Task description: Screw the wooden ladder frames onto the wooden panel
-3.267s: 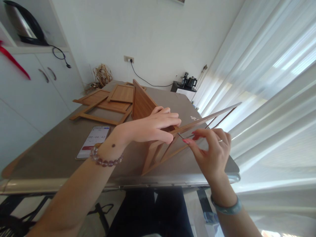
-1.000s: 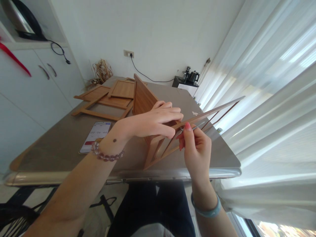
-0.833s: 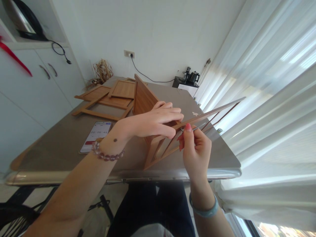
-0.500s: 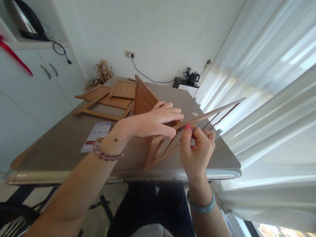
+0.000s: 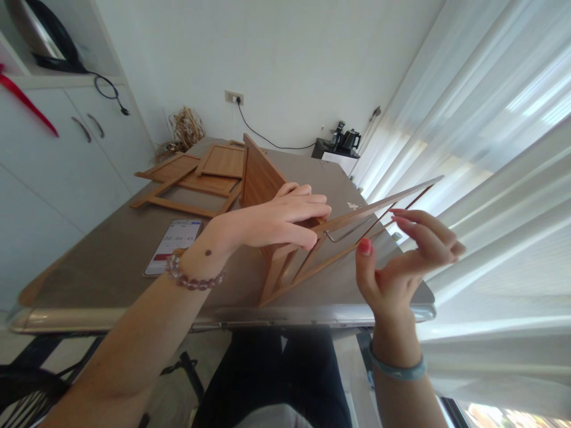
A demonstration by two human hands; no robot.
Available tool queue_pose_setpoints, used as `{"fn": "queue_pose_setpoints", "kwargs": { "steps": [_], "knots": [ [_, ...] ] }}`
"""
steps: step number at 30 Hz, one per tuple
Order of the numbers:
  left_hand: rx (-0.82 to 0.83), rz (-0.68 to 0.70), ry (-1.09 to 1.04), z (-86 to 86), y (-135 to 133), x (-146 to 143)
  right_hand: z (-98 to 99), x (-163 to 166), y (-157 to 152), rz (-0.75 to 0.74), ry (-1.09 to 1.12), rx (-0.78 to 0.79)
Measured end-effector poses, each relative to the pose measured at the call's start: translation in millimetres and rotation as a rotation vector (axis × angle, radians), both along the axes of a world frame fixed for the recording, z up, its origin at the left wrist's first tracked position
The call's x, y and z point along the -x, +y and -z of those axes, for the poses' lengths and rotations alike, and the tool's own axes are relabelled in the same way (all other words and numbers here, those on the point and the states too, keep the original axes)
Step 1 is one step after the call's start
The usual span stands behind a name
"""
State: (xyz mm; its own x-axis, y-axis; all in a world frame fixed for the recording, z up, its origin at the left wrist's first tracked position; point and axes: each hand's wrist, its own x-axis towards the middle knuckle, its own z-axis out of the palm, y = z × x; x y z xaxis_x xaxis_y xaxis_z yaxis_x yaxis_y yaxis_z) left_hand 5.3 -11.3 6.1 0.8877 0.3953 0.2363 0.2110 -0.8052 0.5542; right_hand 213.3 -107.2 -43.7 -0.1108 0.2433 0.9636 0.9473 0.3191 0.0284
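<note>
My left hand is laid over a partly joined wooden frame, thumb on the near side and fingers bent over the top, gripping it at the corner. An upright wooden panel meets the frame there; the joint is partly hidden under my hand. A thin L-shaped hex key sticks out from the frame's rail by my left fingertips, its long arm pointing right. My right hand is off the key, just right of it, thumb and fingers apart with nothing between them.
More wooden panels and a U-shaped wooden piece lie at the table's back left. A phone showing a timer is beside my left wrist. The metal table edge runs close to me; a white curtain hangs at right.
My right hand has let go of the hex key and moved right, its fingers spreading. The key stays in the frame. My left hand and the wooden pieces have not visibly moved.
</note>
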Motion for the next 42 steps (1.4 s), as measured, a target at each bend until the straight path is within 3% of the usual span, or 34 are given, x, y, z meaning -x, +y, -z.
{"fn": "queue_pose_setpoints", "kwargs": {
  "steps": [3, 5, 13, 15, 17, 21, 23, 25, 27, 29, 35, 38, 42],
  "knots": [
    [0.023, -0.012, -0.017, 1.0, -1, 1, -0.7, -16, 4, 0.062, -0.365, -0.002],
    [0.040, -0.027, -0.027, 1.8, 0, 2, -2.3, -23, 7, 0.043, -0.456, 0.057],
    [-0.005, -0.029, -0.016, 3.6, 3, 3, -4.1, -7, 3, -0.012, -0.331, 0.163],
    [-0.003, -0.022, -0.012, 2.9, 2, 2, -1.8, 7, 0, -0.057, -0.210, 0.213],
    [-0.005, -0.020, -0.010, 2.0, 0, 1, 0.0, 22, -4, -0.181, 0.011, 0.389],
    [-0.010, -0.031, -0.007, 1.5, 0, 1, 3.5, 47, -8, -0.700, 0.721, 0.903],
    [-0.002, -0.031, -0.009, 1.5, 0, 1, 6.2, 53, -7, -0.922, 0.997, 1.029],
    [0.004, -0.026, -0.004, 1.3, 0, 1, 8.9, 52, -5, -1.015, 1.085, 1.096],
    [0.005, -0.024, -0.002, 0.8, 0, 1, 10.3, 45, -2, -0.969, 0.976, 1.117],
    [0.003, -0.022, -0.003, 0.2, 0, 0, 10.0, 32, 2, -0.823, 0.743, 1.047],
    [0.012, -0.016, -0.005, -0.4, -2, -2, -5.9, -8, 9, -0.261, -0.132, 0.435],
    [0.024, -0.030, -0.014, -0.5, -3, -1, -21.2, -12, 9, -0.106, -0.544, 0.169],
    [0.010, -0.027, -0.027, 0.8, -3, -1, -34.8, -7, 9, 0.020, -0.765, 0.036]
  ]
}}
